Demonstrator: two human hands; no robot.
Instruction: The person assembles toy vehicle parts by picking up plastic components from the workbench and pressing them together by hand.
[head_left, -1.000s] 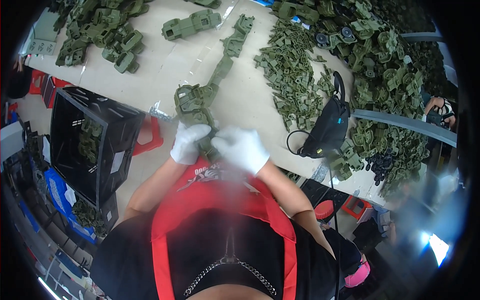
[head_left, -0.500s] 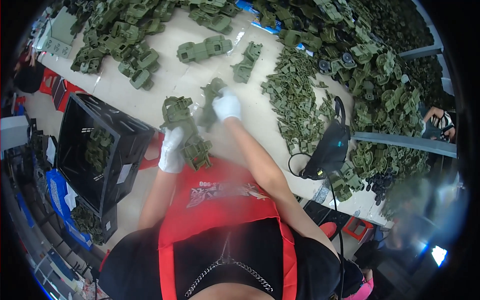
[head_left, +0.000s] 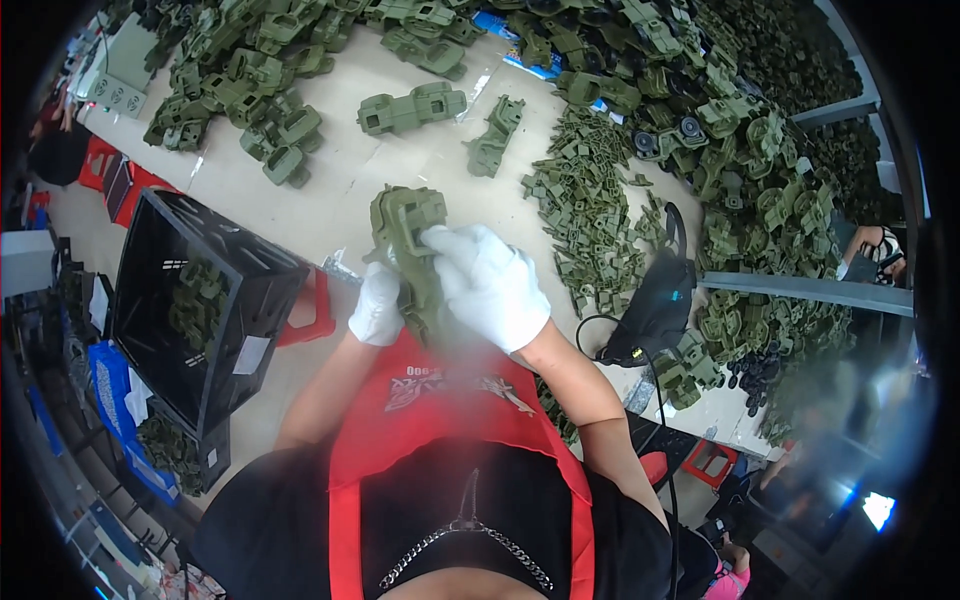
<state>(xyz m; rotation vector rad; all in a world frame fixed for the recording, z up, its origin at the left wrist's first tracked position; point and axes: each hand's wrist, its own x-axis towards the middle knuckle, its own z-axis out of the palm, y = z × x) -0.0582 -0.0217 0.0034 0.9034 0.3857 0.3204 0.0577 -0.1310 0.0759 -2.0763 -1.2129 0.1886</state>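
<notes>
In front of my red apron I hold an olive-green plastic toy vehicle [head_left: 400, 215], its long body tilted away from me. My left hand [head_left: 377, 306], in a white glove, is closed around its near left side. My white-gloved right hand [head_left: 492, 287] grips it from the right, with fingers pressed on the upper part. Its near end is blurred, and the fingers hide much of the right side. Beyond my hands, a green toy vehicle body [head_left: 412, 108] and a narrower green vehicle part [head_left: 495, 138] lie on the pale table [head_left: 350, 170].
Piled green vehicle bodies [head_left: 265, 85] cover the far left. Small green parts [head_left: 585, 205] lie heaped right of my hands, beside a black pouch [head_left: 655, 300] with a cable. More vehicle parts [head_left: 770, 190] fill the right. A black crate [head_left: 210, 290] with green parts stands left.
The two green pieces held apart, one in each hand, are now together as one. My right hand has come in toward me and against the left-hand piece.
</notes>
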